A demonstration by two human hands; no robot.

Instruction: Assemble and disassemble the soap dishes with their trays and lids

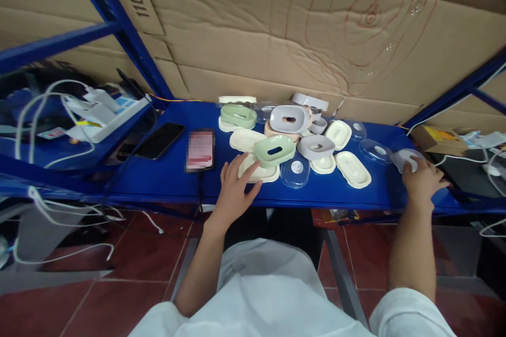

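A pile of plastic soap-dish parts lies on the blue shelf [166,179]: green trays [274,150], grey trays [290,118], cream bases [352,168] and clear lids [295,171]. My left hand [233,189] rests flat, fingers spread, on the near edge of a cream base [259,172] under a green tray. My right hand [421,181] lies far right on the shelf, fingers curled over a pale grey piece [407,157].
Two phones [200,150] [160,140] lie left of the pile, one on a cable. A white power strip [98,110] with white cables sits on the left. A cardboard wall stands behind. A small box [438,139] and more cables sit at the far right.
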